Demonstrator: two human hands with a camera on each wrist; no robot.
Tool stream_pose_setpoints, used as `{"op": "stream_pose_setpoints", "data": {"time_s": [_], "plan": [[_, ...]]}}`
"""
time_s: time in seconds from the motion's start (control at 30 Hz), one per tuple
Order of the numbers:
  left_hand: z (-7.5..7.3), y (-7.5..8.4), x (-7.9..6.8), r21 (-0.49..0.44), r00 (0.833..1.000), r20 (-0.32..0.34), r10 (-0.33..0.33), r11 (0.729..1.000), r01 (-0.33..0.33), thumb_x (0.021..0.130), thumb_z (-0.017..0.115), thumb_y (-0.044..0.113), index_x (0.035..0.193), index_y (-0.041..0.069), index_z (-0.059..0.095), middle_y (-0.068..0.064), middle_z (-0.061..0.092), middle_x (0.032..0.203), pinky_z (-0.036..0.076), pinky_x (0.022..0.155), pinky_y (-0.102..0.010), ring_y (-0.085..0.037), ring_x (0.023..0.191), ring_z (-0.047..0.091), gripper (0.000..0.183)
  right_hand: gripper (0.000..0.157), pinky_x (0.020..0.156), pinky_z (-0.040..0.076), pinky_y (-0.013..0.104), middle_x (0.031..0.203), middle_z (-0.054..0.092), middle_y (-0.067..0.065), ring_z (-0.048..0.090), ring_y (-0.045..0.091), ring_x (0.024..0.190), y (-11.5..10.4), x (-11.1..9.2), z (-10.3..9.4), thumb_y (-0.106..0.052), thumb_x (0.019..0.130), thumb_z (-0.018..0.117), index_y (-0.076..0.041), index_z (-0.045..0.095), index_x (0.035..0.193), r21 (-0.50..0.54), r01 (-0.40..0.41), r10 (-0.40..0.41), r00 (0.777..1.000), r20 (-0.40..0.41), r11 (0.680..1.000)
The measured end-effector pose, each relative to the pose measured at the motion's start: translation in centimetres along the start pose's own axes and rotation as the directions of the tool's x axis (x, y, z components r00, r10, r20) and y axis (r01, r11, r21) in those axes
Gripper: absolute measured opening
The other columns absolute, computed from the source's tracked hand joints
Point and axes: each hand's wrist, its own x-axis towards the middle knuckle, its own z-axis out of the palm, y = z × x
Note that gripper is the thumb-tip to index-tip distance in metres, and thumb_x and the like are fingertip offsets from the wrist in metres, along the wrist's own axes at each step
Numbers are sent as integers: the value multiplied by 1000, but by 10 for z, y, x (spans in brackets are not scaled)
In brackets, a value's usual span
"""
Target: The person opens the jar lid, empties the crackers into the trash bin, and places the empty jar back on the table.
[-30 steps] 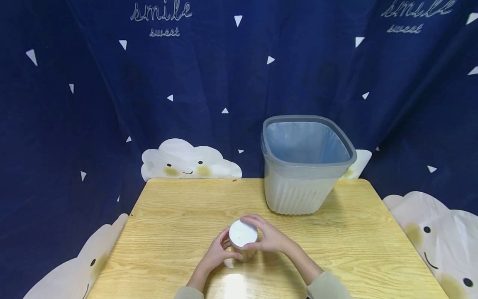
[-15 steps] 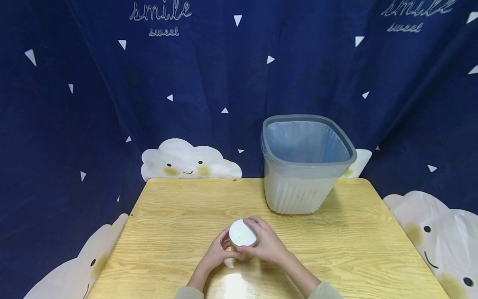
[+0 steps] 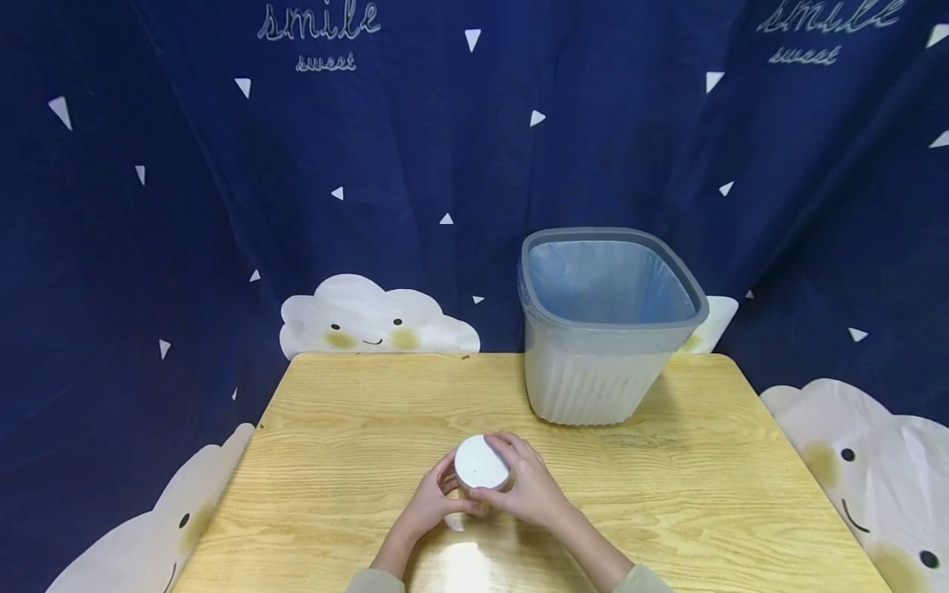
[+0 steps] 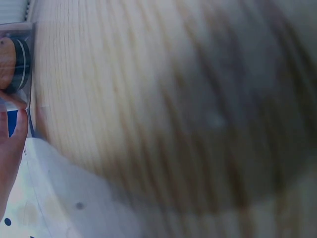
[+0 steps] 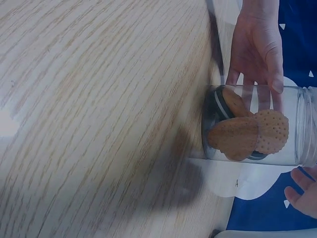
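Note:
A clear jar [image 5: 247, 158] stands upright near the front of the table, with several round cookies [image 5: 272, 131], brown and dark, lying low inside it. Its white lid [image 3: 478, 463] sits on top, seen from above in the head view. My left hand [image 3: 432, 499] grips the jar's side from the left, fingers behind and thumb in front. From the right, my right hand [image 3: 532, 487] holds the lid's edge between its thumb and fingers. In the left wrist view the jar [image 4: 17, 29] shows only at the left edge. The right wrist view cuts the lid off.
A translucent bin [image 3: 586, 379] with a grey rim and a blue-tinted liner stands at the back right of the wooden table [image 3: 356, 428]. Behind the table hangs a dark blue curtain [image 3: 415, 165] printed with clouds and triangles.
My right hand has turned around the lid, its fingers shifting right along the far edge and its thumb leftward at the front; the forearm swung inward. Left hand and jar stay put.

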Motion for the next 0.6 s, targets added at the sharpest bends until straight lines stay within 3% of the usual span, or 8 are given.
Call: {"op": "stream_pose_setpoints", "data": {"time_s": [0.6], "plan": [[-1,0,1,12,1000,-6,12,1000,-12,67,79,6,142,4,26,-20,40,136,38,102,-31,-33,122,43,93,80,96,37,57,133,46,11,43,32,121,2,2,-4,-54,68,72,-10,49,132,9,19,-19,1000,12,1000]]}}
